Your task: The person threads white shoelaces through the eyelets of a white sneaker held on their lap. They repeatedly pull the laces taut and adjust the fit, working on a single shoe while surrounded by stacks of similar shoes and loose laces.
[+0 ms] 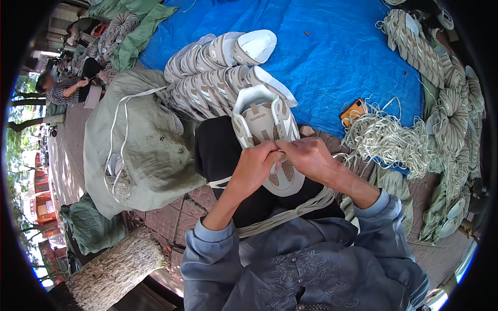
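Observation:
On my lap rests a white and beige sneaker (262,122), its toe toward me and its padded collar facing away. My left hand (253,168) is closed in a pinch over the front of the lacing area. Against it, my right hand (311,158) pinches too, the fingertips of both almost touching. A thin, pale bit of shoelace (280,155) shows at the fingertips; most of it is covered by my fingers. A bundle of white laces (290,213) lies across my thighs.
Two rows of nested sneakers (207,88) lie beyond my lap on a blue tarp (332,46). Loose laces (389,140) are heaped at right beside an orange-cased phone (354,112). A pale sack (140,150) stands at left, near a log (114,269). Another person (67,90) sits far left.

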Tool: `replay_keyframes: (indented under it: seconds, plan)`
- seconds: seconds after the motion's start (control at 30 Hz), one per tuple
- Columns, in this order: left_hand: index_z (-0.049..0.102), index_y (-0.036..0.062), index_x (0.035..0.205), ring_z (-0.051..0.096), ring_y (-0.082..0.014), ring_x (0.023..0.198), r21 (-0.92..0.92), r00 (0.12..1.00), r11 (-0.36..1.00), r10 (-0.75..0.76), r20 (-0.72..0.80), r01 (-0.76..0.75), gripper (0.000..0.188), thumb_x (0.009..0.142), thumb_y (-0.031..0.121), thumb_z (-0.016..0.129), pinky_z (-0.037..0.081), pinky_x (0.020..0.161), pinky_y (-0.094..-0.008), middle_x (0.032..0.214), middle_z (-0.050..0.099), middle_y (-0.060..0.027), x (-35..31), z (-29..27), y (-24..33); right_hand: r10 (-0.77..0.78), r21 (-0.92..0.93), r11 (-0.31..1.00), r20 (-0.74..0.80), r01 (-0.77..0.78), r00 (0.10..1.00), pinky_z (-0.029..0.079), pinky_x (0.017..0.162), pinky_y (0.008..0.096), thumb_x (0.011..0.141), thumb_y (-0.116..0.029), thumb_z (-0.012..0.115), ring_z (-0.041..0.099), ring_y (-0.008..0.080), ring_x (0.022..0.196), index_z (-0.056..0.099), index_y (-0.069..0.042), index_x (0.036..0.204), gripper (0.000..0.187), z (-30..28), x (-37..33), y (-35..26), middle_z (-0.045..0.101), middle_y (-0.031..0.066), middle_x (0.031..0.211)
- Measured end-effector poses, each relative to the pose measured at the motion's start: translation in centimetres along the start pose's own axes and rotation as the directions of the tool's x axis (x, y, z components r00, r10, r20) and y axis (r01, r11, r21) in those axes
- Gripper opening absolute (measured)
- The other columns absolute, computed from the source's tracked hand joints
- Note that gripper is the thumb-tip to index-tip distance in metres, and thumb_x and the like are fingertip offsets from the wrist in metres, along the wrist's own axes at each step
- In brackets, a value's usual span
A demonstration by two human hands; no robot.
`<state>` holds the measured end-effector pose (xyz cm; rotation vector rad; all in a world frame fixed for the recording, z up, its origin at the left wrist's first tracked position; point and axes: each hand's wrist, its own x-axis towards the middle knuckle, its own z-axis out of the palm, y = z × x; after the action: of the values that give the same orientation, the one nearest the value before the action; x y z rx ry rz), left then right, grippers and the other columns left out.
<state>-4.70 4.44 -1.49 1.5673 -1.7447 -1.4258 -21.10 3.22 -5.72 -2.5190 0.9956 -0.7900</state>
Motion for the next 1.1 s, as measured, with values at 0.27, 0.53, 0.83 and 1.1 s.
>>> replay_keyframes:
  seconds: [0.27, 0.53, 0.83, 1.1]
  plan:
    - [0.059, 0.0014, 0.084, 0.049, -0.0059, 0.045, -0.158, 0.996, 0.984, -0.086, -0.014, 0.083, 0.015, 0.084, 0.013, 0.05, 0.039, 0.042, -0.0197, 0.058, 0.058, -0.0023, 0.3, 0.2, -0.5, -0.023, -0.035, 0.999, 0.093, 0.026, 0.995, 0.047, 0.044, 0.0313, 0.069, -0.01, 0.055, 0.061, 0.0204, 0.055, 0.046, 0.004, 0.103, 0.038, -0.3, 0.5, 0.0, 0.057, 0.0098, 0.057]
    - [0.057, 0.001, 0.08, 0.053, -0.0106, 0.046, -0.139, 0.99, 0.983, -0.13, -0.062, 0.121, 0.014, 0.083, 0.011, 0.049, 0.041, 0.042, -0.0236, 0.058, 0.058, -0.0054, 0.4, 0.6, -0.3, 0.021, 0.142, 0.99, -0.057, -0.013, 0.998, 0.045, 0.047, 0.0309, 0.069, -0.007, 0.058, 0.058, 0.0231, 0.055, 0.054, -0.001, 0.084, 0.017, 0.2, -0.9, 1.4, 0.055, 0.0083, 0.059]
    - [0.055, -0.0004, 0.077, 0.056, -0.0169, 0.044, 0.618, 0.975, 0.777, 0.21, -0.074, -0.121, 0.014, 0.08, 0.011, 0.048, 0.044, 0.044, -0.0288, 0.055, 0.055, -0.0097, 2.4, 1.4, -1.5, 0.333, 0.502, 0.814, 0.01, -0.293, 0.943, 0.044, 0.056, 0.0341, 0.066, -0.009, 0.064, 0.055, 0.0268, 0.062, 0.056, -0.003, 0.069, 0.01, 2.0, -2.4, 1.2, 0.054, 0.009, 0.069]
    - [0.054, -0.0012, 0.078, 0.056, -0.0202, 0.042, 0.194, 0.983, 0.968, -0.138, -0.121, 0.16, 0.014, 0.081, 0.011, 0.047, 0.046, 0.047, -0.0315, 0.052, 0.055, -0.0118, 2.7, 1.4, -0.3, 0.547, 0.7, 0.415, 0.319, -0.582, 0.774, 0.042, 0.05, 0.0286, 0.068, -0.005, 0.061, 0.053, 0.0159, 0.053, 0.057, 0.0, 0.07, 0.006, 1.0, -3.7, 1.4, 0.055, 0.0084, 0.065]
